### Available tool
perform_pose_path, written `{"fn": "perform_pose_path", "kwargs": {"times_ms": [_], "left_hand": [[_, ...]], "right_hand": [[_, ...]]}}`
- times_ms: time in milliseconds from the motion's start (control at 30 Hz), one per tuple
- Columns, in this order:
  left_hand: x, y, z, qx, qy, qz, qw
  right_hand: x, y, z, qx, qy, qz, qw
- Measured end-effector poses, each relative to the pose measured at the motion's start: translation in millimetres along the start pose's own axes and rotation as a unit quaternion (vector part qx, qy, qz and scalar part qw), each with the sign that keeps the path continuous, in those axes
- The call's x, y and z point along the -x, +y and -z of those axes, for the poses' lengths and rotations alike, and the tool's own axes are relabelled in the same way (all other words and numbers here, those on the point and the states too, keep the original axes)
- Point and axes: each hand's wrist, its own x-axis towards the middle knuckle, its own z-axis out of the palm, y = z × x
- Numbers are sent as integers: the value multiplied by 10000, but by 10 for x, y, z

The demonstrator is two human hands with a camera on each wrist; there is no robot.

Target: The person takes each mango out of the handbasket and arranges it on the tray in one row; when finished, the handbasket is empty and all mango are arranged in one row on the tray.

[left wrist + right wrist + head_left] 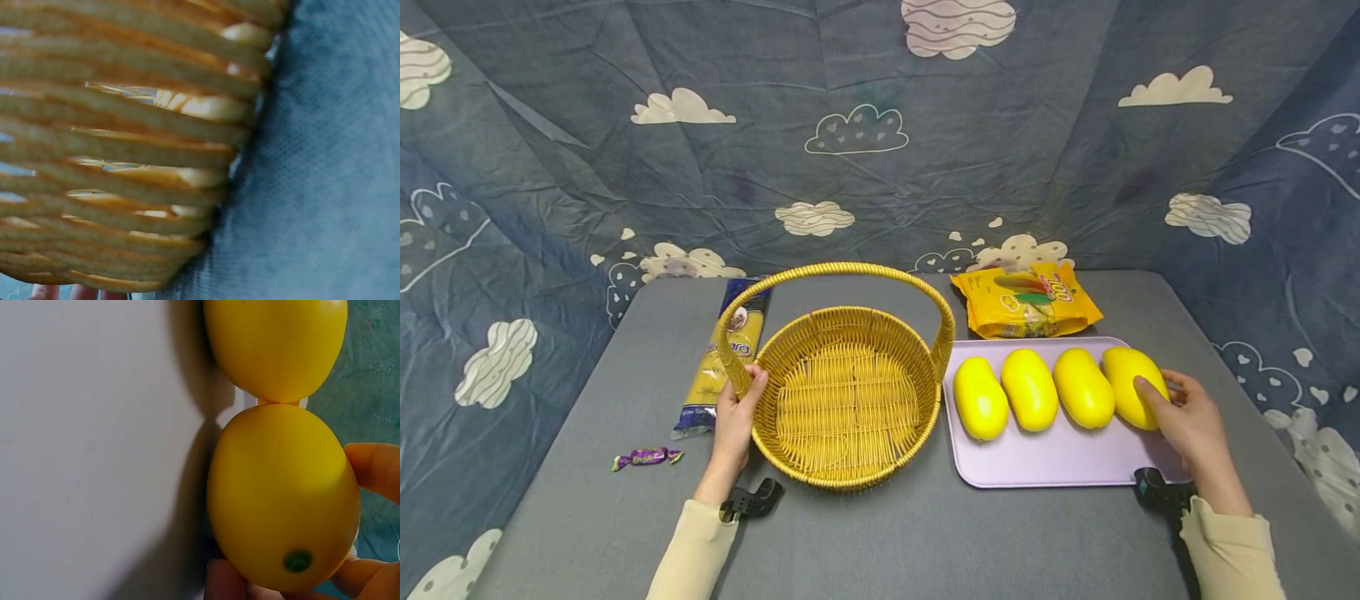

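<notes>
A yellow wicker basket (850, 482) with a tall arched handle stands upright in the middle of the table, nothing in it. My left hand (739, 421) grips its left rim at the handle's base, thumb on the inner side. In the left wrist view the woven wall (119, 147) fills much of the picture, with a few fingertips (81, 292) at the bottom. My right hand (1198, 425) holds the rightmost yellow mango (1129, 383), thumb and fingers around it. Its green stem spot faces the right wrist camera, and a neighbouring mango (278, 344) lies against it.
A lilac tray (1045, 467) bears the mangoes in a row. Behind it lies an orange mango-print bag (1026, 300). Left of the basket are a blue-and-yellow pasta packet (711, 375) and a purple wrapped candy (647, 457). A cloud-print curtain (850, 183) hangs behind the grey table (880, 550).
</notes>
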Motion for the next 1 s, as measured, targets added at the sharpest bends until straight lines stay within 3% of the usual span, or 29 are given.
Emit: {"fn": "perform_pose_path", "kwargs": {"times_ms": [400, 633, 1000], "left_hand": [[1, 2, 1, 33, -27, -42, 10000], [1, 11, 1, -29, -24, -7, 10000], [2, 22, -5, -47, -37, -45, 10000]], "right_hand": [[101, -162, 5, 290, 16, 64, 9996], [-389, 373, -102, 478, 144, 351, 9981], [-416, 429, -82, 403, 222, 318, 9984]]}}
